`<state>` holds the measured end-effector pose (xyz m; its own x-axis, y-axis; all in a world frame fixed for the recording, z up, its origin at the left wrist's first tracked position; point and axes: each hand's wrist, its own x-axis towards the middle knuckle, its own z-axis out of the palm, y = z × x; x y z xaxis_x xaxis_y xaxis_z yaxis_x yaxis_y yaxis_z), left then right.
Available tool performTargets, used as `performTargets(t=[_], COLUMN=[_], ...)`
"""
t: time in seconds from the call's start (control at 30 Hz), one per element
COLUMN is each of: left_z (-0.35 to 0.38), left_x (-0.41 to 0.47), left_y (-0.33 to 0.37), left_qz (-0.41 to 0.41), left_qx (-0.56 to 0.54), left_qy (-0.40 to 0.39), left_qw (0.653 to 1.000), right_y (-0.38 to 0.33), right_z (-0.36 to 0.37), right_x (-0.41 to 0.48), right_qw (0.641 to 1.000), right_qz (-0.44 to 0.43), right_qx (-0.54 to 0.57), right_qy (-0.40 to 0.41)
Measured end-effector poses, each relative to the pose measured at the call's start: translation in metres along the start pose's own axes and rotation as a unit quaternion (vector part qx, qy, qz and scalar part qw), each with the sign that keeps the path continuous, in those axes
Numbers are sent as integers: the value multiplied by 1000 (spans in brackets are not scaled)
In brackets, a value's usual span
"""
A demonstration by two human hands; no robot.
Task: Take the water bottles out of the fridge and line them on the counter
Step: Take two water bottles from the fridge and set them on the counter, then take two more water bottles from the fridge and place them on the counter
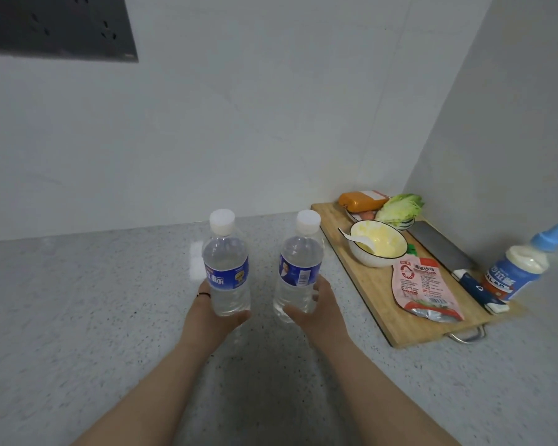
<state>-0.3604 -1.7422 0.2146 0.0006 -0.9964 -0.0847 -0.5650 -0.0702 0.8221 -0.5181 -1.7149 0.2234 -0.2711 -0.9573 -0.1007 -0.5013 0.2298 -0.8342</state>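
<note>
Two bare forearms are reaching forward side by side over the speckled grey stone counter [78, 317]. The left hand [218, 312] is wrapping around the base of a clear plastic water bottle with a blue label and white cap [226, 265], holding it upright. The right hand [319, 309] is likewise clasping a second clear blue-labelled water bottle [300, 265], tilted slightly. Both bottles are standing apart, near a wooden cutting board [377, 284] to the right.

counter [78, 300]: speckled grey | on it: cutting board [380, 304], sauce bottle [519, 268]
</note>
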Motion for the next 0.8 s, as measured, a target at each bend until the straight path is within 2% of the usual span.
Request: performTargets(t=[0.1, 0.17, 0.23, 0.3, 0.4, 0.57, 0.67, 0.8], left_z=[-5, -7, -7, -4, 8, 27, 49, 85], left_x=[-19, -37, -53, -66, -79, -104, -133, -207], left_y=[-8, -10, -9, -3, 11, 42, 54, 73], left_qz=[-8, -26, -21, 6, 70, 172, 206, 263], left_qx=[-46, -38, -35, -53, -63, -94, -118, -137], left_qy=[23, 59, 107, 98, 4, -112, -207, -368], left_qw=[999, 997, 993, 994, 996, 974, 949, 881], right_y=[12, 19, 26, 30, 38, 42, 48, 64], right_z=[-7, -16, -24, -33, -46, -65, -73, -84], right_x=[-11, -22, -34, -48, -72, -135, -192, -291], right_qw=[999, 997, 997, 997, 994, 974, 953, 902], right_qz=[45, 69, 65, 54, 35, 63, 97, 146], right_qx=[22, 32, 17, 15, 40, 86, 104, 124], right_qy=[18, 28, 33, 43, 93, 201, 268, 388])
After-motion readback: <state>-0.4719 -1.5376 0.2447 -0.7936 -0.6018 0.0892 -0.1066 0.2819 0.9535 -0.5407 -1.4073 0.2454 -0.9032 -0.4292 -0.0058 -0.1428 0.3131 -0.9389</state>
